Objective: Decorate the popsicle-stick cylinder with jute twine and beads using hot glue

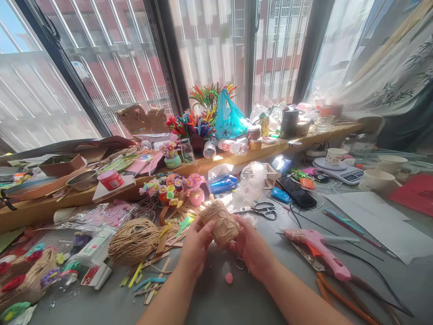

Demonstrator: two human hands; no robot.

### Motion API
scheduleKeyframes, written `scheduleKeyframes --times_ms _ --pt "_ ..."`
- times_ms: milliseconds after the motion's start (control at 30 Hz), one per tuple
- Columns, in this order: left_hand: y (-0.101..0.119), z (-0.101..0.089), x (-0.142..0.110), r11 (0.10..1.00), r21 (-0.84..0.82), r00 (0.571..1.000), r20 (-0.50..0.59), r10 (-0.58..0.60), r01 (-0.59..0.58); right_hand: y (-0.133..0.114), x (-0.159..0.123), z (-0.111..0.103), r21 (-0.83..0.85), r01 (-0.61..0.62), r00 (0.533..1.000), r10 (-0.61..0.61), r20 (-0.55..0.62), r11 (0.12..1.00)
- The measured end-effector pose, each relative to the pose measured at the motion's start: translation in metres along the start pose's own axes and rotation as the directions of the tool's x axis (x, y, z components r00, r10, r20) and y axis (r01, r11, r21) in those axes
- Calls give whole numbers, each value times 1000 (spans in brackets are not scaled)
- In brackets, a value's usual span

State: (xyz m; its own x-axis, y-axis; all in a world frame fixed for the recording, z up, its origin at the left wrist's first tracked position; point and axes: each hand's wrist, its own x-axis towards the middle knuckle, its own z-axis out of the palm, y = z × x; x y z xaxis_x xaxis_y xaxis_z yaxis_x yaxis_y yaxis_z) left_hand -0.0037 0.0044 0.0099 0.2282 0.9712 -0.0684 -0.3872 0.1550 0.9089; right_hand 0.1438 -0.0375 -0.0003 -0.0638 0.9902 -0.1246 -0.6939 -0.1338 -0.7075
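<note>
Between both hands, raised over the grey table, is a small twine-wrapped pot (219,221), tilted on its side. My left hand (195,246) grips its left end, thumb across the near face. The fingers of my right hand (252,246) close on its right end, partly hidden behind it. Below the pot a small pink ball (229,278) and a metal ring (240,263) lie on the table. A ball of twine (133,241) sits left of my left hand, beside scattered wooden sticks (158,280). Black-handled scissors (264,210) lie just beyond my right hand.
At the right lie a pink glue gun (318,246) with its cable, pliers (345,298), white paper (368,221), a black phone (297,192) and a scale (338,170). Bead flower pots (169,187) stand ahead. A cluttered wooden ledge (189,169) runs below the windows.
</note>
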Motion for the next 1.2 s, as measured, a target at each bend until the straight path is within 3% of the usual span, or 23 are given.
scheduleKeyframes --times_ms 267,433,600,933,1200 --pt "-2 0 0 997 52 996 -63 65 -61 17 5 -8 -79 111 990 -117 -83 991" --pt "-4 3 -4 991 110 993 -87 84 -74 15 6 -10 -72 72 995 -77 -68 995" --pt "-3 6 -7 980 134 989 -12 148 -145 10 4 -8 -78 76 995 -80 -55 994" --pt "-7 2 -3 977 170 991 18 131 -132 10 5 -8 -94 52 995 -60 -85 994" --pt "-8 1 -5 963 219 987 19 157 -158 5 -3 2 -24 31 999 -31 -10 999"
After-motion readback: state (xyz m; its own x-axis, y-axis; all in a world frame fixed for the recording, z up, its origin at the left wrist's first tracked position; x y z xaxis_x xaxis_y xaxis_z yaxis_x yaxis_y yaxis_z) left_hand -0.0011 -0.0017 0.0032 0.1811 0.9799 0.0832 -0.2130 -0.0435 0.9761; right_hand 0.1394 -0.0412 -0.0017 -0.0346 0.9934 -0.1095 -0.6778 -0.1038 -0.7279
